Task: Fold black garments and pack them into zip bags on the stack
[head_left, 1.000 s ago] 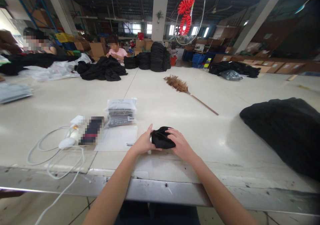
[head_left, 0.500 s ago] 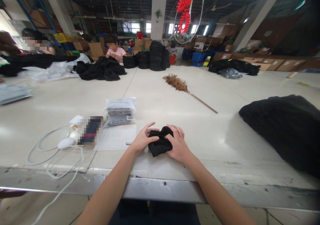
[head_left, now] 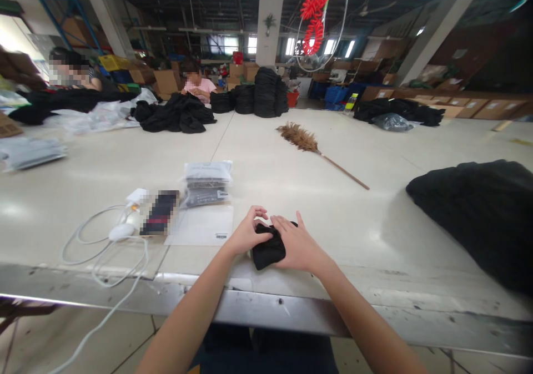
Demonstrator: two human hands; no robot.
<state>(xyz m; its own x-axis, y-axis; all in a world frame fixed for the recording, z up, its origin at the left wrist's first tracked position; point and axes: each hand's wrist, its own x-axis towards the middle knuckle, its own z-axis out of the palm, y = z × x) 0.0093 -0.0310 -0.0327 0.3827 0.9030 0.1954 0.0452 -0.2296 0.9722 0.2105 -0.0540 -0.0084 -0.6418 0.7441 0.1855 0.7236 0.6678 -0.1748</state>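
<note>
Nothing legible anywhere; faint print on the top pack of the bagged stack, too blurred to read; small barcode label on the flat clear bag, its bars and digits too small to make out. White labels on the cardboard boxes at far right, likewise unreadable; red hanging ornament overhead, shape unclear as any character or number.

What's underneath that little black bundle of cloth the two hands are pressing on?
The black bundle rests on the pale table, near its front edge. The right hand lies flat over it, the left hand pinches its side. Anything tucked inside stays hidden.
</note>
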